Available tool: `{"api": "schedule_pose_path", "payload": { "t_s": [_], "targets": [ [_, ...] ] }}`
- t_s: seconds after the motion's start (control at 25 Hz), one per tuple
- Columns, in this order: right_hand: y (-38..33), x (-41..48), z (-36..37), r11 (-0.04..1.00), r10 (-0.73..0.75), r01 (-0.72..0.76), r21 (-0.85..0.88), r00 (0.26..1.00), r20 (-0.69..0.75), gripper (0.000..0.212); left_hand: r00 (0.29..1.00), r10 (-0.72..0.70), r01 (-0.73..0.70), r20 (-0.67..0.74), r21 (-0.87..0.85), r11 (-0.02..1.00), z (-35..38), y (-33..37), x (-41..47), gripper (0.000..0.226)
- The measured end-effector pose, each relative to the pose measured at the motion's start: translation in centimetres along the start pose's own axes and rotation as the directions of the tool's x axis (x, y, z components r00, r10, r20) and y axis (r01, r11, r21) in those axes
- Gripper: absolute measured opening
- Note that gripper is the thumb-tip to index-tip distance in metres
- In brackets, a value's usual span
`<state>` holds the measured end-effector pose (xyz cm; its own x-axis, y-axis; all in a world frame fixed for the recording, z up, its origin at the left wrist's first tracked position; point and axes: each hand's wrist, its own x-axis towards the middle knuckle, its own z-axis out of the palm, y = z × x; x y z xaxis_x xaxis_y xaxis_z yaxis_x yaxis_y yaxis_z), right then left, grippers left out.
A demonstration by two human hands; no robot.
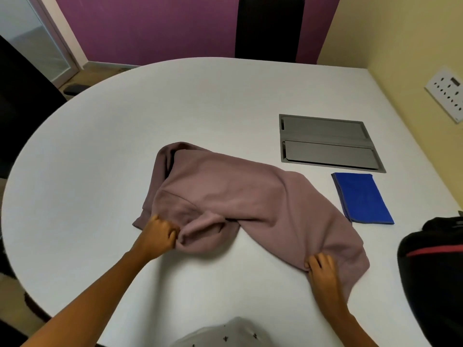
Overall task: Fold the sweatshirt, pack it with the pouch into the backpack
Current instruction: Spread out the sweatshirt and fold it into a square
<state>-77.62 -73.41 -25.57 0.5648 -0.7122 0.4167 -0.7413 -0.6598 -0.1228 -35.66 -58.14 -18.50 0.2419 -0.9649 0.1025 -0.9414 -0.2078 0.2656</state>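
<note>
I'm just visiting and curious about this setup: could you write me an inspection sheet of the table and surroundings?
Surface: white rounded table with a grey hatch set in.
Job's things: mauve sweatshirt crumpled, not folded; blue pouch flat, close beside it; black backpack at the right edge.
Clutter: nothing seen.
Hands: left hand and right hand each grip the sweatshirt's near edge.
Cables: nothing seen.
Surroundings: purple wall, yellow wall with socket plate, dark chair behind the table.

The backpack (pixel 436 271) runs off the right edge. The left hand (pixel 157 236) and right hand (pixel 322 270) bury their fingertips in sweatshirt (pixel 238 196) folds. On the socket plate (pixel 447 92) the markings are too small to read.
</note>
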Motion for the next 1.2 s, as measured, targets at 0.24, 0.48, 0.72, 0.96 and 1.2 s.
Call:
{"api": "schedule_pose_path", "payload": {
  "t_s": [0.24, 0.48, 0.72, 0.96, 1.2],
  "targets": [
    [-0.8, -1.3, -0.9, 0.989, 0.148, -0.148, 0.03, 0.989, 0.02, 0.032, 0.92, -0.383, 0.349, 0.08, 0.275, 0.896, 1.4, -0.3, -3.5, 0.046],
    [-4.9, 1.3, -1.3, 0.993, -0.043, 0.036, 0.115, 0.997, 0.06, 0.047, 0.949, -0.296, 0.277, -0.106, -0.163, 0.947, 1.5, 4.9, -0.4, 0.029],
    [-6.0, 3.2, -0.3, 0.992, -0.077, 0.049, 0.116, 0.964, 0.253, 0.052, 0.965, -0.239, 0.252, 0.11, -0.119, 0.96, 3.7, 7.6, -1.2, 0.078],
    [-6.1, 3.4, -0.7, 0.962, -0.17, 0.09, 0.257, 0.936, 0.308, 0.035, 0.89, -0.447, 0.445, 0.09, -0.386, 0.808, 3.3, 6.6, -0.8, 0.039],
    [-4.8, 13.4, -1.3, 0.956, 0.136, -0.149, 0.253, 0.988, 0.068, 0.034, 0.899, -0.386, 0.285, -0.206, -0.394, 0.874, 1.7, 5.1, 5.7, 0.036]
  ]
}}
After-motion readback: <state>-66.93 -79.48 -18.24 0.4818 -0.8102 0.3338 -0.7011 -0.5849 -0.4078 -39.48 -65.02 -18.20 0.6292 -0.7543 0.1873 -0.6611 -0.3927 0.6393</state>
